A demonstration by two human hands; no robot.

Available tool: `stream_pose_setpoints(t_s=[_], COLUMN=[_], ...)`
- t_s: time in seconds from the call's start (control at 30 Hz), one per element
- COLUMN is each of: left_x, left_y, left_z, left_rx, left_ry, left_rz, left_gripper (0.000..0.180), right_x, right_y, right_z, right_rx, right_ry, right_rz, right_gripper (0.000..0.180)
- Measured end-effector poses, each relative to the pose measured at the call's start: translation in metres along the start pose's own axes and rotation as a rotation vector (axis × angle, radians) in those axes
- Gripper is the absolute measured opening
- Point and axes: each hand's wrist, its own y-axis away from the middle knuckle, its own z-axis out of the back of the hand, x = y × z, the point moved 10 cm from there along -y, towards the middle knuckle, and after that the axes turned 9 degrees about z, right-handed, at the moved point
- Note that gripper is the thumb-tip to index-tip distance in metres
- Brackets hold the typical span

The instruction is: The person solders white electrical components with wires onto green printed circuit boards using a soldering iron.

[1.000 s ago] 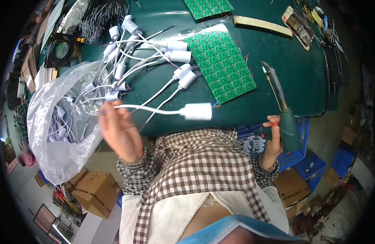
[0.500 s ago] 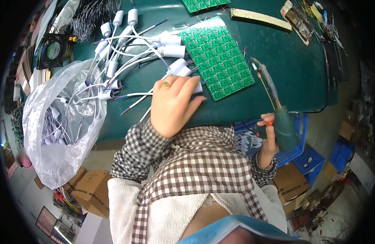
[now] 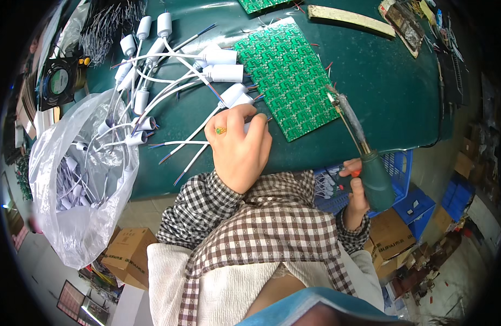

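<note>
White capacitor [image 3: 247, 126] | left hand [image 3: 240, 145] fingers closed over it | right hand [image 3: 357, 191] fingers gripping soldering iron [image 3: 364, 157]

We see a matt dark-green bench [image 3: 381, 108], a glossy green printed circuit panel [image 3: 285, 76], smooth white plastic capsules on thin wires [image 3: 223, 73], a crinkled clear plastic bag [image 3: 71, 217], and a metal-tipped soldering iron with a smooth dark-green plastic handle [image 3: 376, 182].

I count about a dozen white capsules [image 3: 227, 73] left of two green boards [image 3: 289, 78], one iron [image 3: 359, 152], one bag [image 3: 71, 195].
</note>
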Motion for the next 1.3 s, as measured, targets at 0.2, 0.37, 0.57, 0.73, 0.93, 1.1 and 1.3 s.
stream_pose_setpoints(t_s=[0.2, 0.37, 0.57, 0.73, 0.93, 1.1, 1.3], left_x=[0.008, 0.008, 0.004, -0.001, -0.001, -0.001, 0.0], left_y=[-0.004, -0.022, -0.026, -0.031, -0.032, -0.035, -0.035], left_z=[0.013, 0.013, 0.009, 0.004, 0.003, 0.002, 0.001], left_rx=[-0.058, -0.047, -0.025, -0.06, -0.029, 0.009, -0.002], left_ry=[0.064, 0.142, 0.173, 0.164, 0.166, 0.135, 0.149], left_rz=[-0.006, 0.0, 0.045, 0.059, 0.094, 0.094, 0.091], left_gripper=[0.02, 0.017, 0.015, 0.013, 0.011, 0.01, 0.009], right_x=[-0.001, -0.01, -0.002, 0.005, 0.012, 0.012, 0.013], right_y=[0.004, 0.009, 0.006, 0.005, 0.007, 0.01, 0.011], right_z=[0.002, 0.002, -0.005, -0.008, -0.012, -0.015, -0.02], right_rx=[-0.033, -0.053, -0.003, 0.038, 0.143, 0.145, 0.184], right_ry=[0.008, 0.0, 0.078, 0.142, 0.281, 0.269, 0.373], right_rz=[-0.021, -0.064, -0.114, -0.064, -0.055, -0.02, -0.054], right_gripper=[0.034, 0.05, 0.068, 0.069, 0.066, 0.068, 0.062])
